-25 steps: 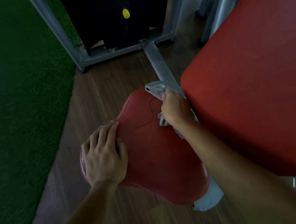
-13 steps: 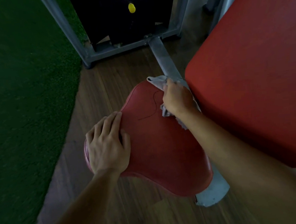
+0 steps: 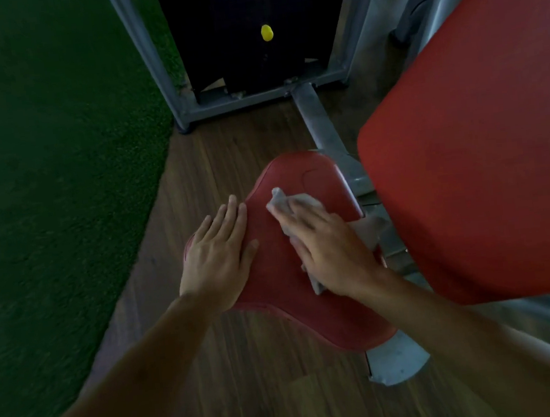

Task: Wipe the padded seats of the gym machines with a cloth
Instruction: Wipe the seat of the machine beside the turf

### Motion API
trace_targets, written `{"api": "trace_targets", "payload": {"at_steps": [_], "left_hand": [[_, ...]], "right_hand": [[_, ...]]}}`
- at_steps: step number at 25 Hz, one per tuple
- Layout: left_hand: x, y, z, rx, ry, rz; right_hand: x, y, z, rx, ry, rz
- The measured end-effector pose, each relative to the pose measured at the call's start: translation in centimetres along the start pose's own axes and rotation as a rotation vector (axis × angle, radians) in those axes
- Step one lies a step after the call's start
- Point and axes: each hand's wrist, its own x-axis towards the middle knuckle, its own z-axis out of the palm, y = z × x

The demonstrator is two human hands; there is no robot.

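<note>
Two red pads: large red padded backrest (image 3: pixel 478 138) right of and above small red saddle-shaped padded seat (image 3: pixel 273 275). Left hand (image 3: pixel 219 257) flat on seat's left edge, fingers straight and together, holding nothing. Right hand (image 3: pixel 331 246) palm down mid-seat, fingers extended, slightly blurred, pressing one crumpled grey cloth (image 3: pixel 283 204) onto seat. One yellow knob (image 3: pixel 267 33) well beyond seat.

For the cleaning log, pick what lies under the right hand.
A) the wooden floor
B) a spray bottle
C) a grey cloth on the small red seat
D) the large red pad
C: the right hand lies flat with straight fingers on the grey cloth, pressing it on the small red seat, while the left hand rests flat on the seat's left edge.
</note>
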Motion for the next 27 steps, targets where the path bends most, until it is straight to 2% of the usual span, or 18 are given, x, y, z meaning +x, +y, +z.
{"api": "trace_targets", "payload": {"at_steps": [2,4,5,8,10,13,16,20,22,24,27], "left_hand": [[-0.1,0.1,0.1,-0.036,0.076,-0.003],[-0.2,0.3,0.3,-0.124,0.161,-0.022],[-0.3,0.3,0.4,-0.162,0.188,-0.026],[-0.6,0.4,0.6,-0.239,0.233,-0.060],[-0.6,0.3,0.7,-0.260,0.248,-0.087],[-0.5,0.1,1.0,-0.261,0.268,-0.093],[-0.6,0.0,1.0,-0.255,0.282,-0.084],[-0.6,0.1,0.7,-0.241,0.276,-0.085],[-0.5,0.2,0.8,-0.231,0.276,-0.079],[-0.5,0.0,0.9,-0.227,0.286,-0.071],[-0.4,0.0,1.0,-0.228,0.300,-0.063]], "right_hand": [[0.1,1.9,-0.8,-0.111,-0.078,-0.135],[2.6,4.7,-0.5,-0.202,-0.070,-0.135],[4.6,5.8,0.0,-0.197,-0.045,-0.086],[10.5,6.4,1.2,-0.080,0.097,0.230],[10.7,4.5,1.7,-0.026,0.172,0.314],[5.1,0.1,2.3,0.059,0.204,0.146],[1.3,-1.0,2.2,0.011,0.106,0.042],[8.5,4.4,0.7,-0.085,0.132,0.221],[9.1,5.1,0.4,-0.028,0.172,0.266],[5.1,2.5,1.3,0.020,0.182,0.235],[-1.6,-1.1,1.4,0.056,0.122,0.089]]}}
